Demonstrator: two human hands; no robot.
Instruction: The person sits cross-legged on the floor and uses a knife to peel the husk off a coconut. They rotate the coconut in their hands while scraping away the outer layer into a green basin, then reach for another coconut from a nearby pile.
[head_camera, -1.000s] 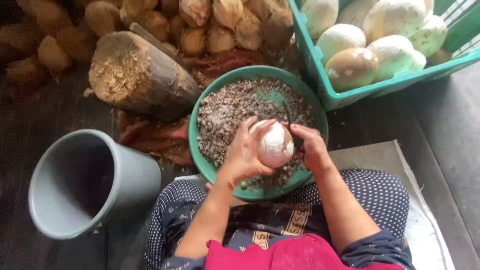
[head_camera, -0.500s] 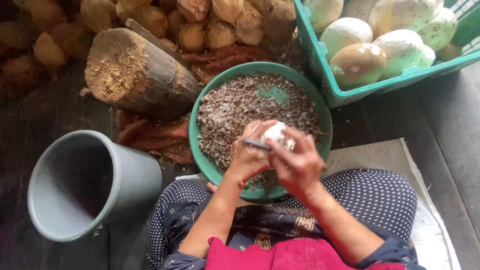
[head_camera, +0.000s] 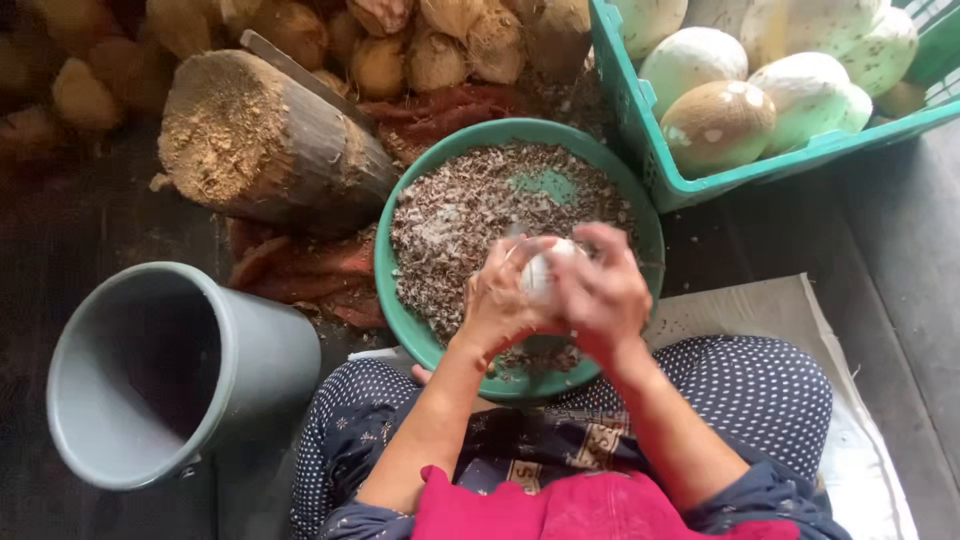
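Observation:
A round white peeled coconut (head_camera: 540, 275) is cupped in my left hand (head_camera: 497, 297) over a green basin (head_camera: 400, 310) full of brown and white peelings. My right hand (head_camera: 600, 290) lies over the coconut's right side and covers most of it. A half second earlier a small metal blade showed in that hand; now it is hidden and blurred. Both hands press together above the near half of the basin.
A grey plastic bucket (head_camera: 150, 375) stands to the left. A wooden chopping log (head_camera: 260, 140) lies beyond it, with husked brown coconuts (head_camera: 440, 50) behind. A teal crate (head_camera: 700, 185) of pale peeled coconuts (head_camera: 715, 120) is at the upper right. A white sack (head_camera: 780, 310) covers the floor.
My right hand has come from the coconut's right side across its top, so the white coconut is mostly covered. Both hands stay over the basin.

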